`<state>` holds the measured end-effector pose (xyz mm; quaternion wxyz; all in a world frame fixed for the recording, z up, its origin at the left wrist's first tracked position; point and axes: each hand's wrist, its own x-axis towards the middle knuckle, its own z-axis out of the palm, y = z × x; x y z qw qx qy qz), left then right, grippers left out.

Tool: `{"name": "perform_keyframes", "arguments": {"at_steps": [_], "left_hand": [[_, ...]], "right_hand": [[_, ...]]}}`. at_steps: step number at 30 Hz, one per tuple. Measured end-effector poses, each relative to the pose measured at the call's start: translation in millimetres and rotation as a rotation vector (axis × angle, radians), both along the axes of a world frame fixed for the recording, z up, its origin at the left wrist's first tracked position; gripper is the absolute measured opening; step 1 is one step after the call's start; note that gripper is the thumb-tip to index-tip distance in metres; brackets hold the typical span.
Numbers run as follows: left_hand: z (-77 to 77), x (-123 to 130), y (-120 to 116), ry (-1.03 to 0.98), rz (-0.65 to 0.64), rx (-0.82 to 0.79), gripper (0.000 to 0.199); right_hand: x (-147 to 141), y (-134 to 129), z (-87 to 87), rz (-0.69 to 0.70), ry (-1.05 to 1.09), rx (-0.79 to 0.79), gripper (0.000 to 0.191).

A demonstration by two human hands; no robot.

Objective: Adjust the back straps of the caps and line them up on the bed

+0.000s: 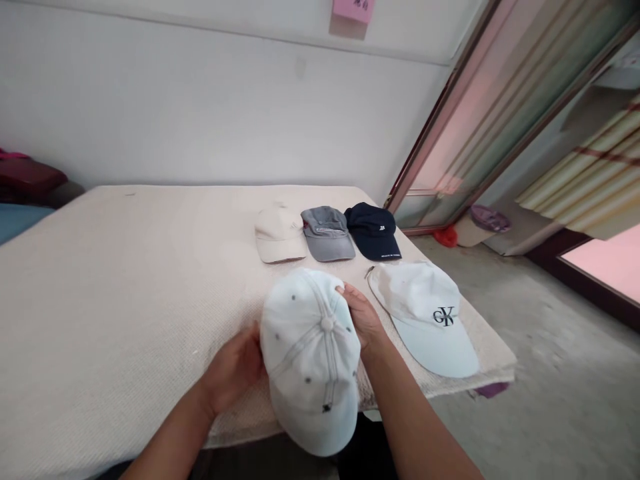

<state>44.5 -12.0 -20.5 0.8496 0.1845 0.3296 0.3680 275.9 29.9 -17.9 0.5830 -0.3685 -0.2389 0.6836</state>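
Note:
A white baseball cap is held up over the near edge of the bed, its brim toward me and its top button facing up. My left hand grips its left side, fingers partly hidden behind the cap. On the other side, my right hand holds the rim near the back. To the right lies another white cap with dark letters on its front. Farther back, a cream cap, a grey cap and a navy cap sit in a row, brims toward me.
The caps lie on a cream textured cover against a white wall. At right are a sliding door, a concrete floor, a red bag and a striped curtain. A dark red object stands far left.

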Motion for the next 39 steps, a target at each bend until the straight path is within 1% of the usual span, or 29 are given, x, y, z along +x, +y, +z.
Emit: {"name": "perform_keyframes", "arguments": {"at_steps": [2,4,7,9,10,12,15,18,21,23,26,29,32,34,36,38,39], "left_hand": [[-12.2,14.4,-6.5,0.032,-0.045,0.041,0.027],[-18.7,25.9,-8.4,0.049,-0.014,0.073,0.023],[-15.3,39.2,-0.9,0.054,0.115,0.117,0.023],[-10.8,47.7,8.5,0.052,0.198,0.166,0.026],[-10.3,52.1,13.7,0.055,0.228,0.187,0.027],[-14.0,60.8,23.4,0.085,0.285,0.195,0.026],[-27.2,70.1,33.5,0.161,0.365,0.142,0.02],[-35.6,72.4,36.3,0.177,0.392,0.132,0.019],[-34.0,71.2,33.9,0.171,0.38,0.13,0.023],[-30.7,70.3,31.2,0.195,0.368,0.111,0.027],[-27.6,67.3,26.1,0.223,0.327,0.106,0.035],[-26.4,58.7,20.3,0.267,0.282,0.118,0.041],[-23.3,44.1,15.3,0.349,0.291,0.096,0.046],[-19.9,32.9,12.7,0.372,0.322,0.078,0.048],[-16.6,21.6,10.7,0.382,0.347,0.077,0.051],[-13.1,10.1,9.4,0.421,0.367,0.115,0.057],[-10.4,4.2,9.1,0.456,0.382,0.153,0.059]], "right_hand": [[9.0,6.0,-2.1,-0.073,-0.027,-0.016,0.025],[15.3,10.3,-2.0,-0.12,-0.047,-0.017,0.022],[21.5,13.4,1.2,-0.177,-0.067,0.052,0.022],[26.1,13.9,0.9,-0.177,-0.095,0.128,0.027],[29.0,13.9,-1.0,-0.166,-0.117,0.137,0.031],[35.6,13.2,-8.8,-0.14,-0.163,0.076,0.038],[44.3,11.3,-24.2,-0.12,-0.217,-0.069,0.042],[47.0,10.3,-33.8,-0.098,-0.33,-0.088,0.051],[46.2,13.9,-36.9,-0.153,-0.434,-0.014,0.054],[47.1,19.2,-38.8,-0.25,-0.489,0.023,0.051],[51.8,28.0,-43.1,-0.367,-0.582,0.021,0.05],[56.3,32.9,-45.6,-0.383,-0.66,0.008,0.043],[57.8,33.8,-44.0,-0.407,-0.756,-0.009,0.034],[57.3,33.7,-39.6,-0.469,-0.806,-0.026,0.031],[54.3,33.2,-30.7,-0.571,-0.838,-0.037,0.031],[45.3,31.2,-15.3,-0.693,-0.851,-0.022,0.037],[37.3,29.1,-5.3,-0.734,-0.843,0.01,0.041]]}}
